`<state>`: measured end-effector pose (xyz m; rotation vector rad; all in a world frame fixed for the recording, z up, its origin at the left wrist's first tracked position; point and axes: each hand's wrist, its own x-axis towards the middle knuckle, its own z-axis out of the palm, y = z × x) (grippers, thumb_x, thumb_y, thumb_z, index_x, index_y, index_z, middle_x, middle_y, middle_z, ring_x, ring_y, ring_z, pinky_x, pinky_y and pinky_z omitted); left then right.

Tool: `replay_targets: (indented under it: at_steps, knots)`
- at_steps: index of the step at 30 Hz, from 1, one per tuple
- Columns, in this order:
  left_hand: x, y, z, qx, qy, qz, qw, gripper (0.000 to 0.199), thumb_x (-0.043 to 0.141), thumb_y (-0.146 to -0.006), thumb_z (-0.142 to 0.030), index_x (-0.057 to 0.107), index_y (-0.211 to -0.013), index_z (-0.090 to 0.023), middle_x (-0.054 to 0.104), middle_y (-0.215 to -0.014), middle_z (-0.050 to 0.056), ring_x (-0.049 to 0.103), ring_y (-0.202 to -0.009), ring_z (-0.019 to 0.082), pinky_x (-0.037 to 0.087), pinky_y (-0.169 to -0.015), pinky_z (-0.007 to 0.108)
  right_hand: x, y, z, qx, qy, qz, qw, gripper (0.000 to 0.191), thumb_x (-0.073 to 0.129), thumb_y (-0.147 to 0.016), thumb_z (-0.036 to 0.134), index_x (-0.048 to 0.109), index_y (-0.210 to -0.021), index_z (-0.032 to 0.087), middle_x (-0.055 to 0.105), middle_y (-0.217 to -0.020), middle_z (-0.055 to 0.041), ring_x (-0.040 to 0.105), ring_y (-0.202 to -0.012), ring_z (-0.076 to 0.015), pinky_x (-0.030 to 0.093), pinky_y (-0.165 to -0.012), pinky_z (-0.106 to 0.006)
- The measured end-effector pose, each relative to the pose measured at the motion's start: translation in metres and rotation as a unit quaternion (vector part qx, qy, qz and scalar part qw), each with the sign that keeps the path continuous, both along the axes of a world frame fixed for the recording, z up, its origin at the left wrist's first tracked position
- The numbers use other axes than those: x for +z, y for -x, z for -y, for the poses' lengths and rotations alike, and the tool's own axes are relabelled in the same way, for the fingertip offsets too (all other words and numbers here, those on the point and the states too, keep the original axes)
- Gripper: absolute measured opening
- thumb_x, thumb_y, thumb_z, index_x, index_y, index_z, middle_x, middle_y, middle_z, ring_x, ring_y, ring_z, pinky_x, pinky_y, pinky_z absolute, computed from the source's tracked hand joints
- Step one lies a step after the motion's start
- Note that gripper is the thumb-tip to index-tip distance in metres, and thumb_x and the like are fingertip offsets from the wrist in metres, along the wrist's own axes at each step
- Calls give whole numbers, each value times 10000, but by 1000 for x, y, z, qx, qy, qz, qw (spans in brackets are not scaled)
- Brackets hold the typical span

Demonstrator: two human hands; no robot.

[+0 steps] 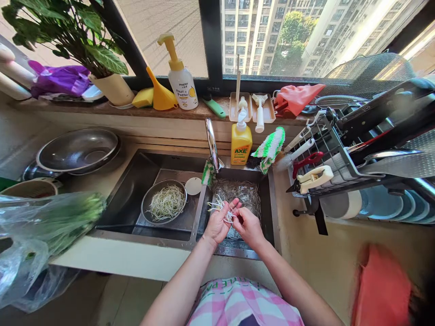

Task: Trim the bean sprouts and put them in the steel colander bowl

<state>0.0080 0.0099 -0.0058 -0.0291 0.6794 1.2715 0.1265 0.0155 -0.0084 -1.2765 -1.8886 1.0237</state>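
Note:
My left hand (218, 222) is curled around a small bunch of bean sprouts (215, 206), whose ends stick out to the left. The fingers of my right hand (248, 227) are pinched on sprouts at the bunch's right side. Both hands are over the right sink basin (268, 213), where a layer of loose sprout bits (243, 190) lies in water. In the left basin (127, 190), a round metal bowl (145, 213) holds a heap of white sprouts (166, 202), with a small pale disc (193, 186) beside it.
The faucet (212, 145) rises behind the basin divider, next to a yellow AXE bottle (241, 147). Pans (78, 149) and bagged greens (68, 222) are on the left. A wire rack (343, 154) with knives, utensils and plates stands on the right.

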Motion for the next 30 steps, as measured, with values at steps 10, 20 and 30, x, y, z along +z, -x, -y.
replay_targets:
  at_steps: [10,20,30]
  knots:
    - [4,9,-3,30,1,42,999,113,490,-816,-208,588,-807,-154,595,-1121,76,499,-1113,227,360,-962,407,1,-13,3,-1,67,-82,994,133,493,-787,251,595,-830,177,573,-730,-26,502,-625,-131,396,-566,-230]
    - [-2,5,0,22,37,53,998,144,477,-819,-223,603,-778,-168,657,-926,44,607,-907,170,398,-920,401,6,-9,5,15,154,-158,975,177,515,-783,340,564,-723,180,560,-680,-11,499,-620,-126,410,-583,-240]
    - [-13,0,1,19,54,53,997,102,499,-799,-206,576,-752,-158,658,-903,50,596,-936,196,454,-806,348,-1,-3,1,-43,330,-276,902,256,577,-711,415,502,-702,170,507,-606,19,445,-500,-84,398,-479,-210]
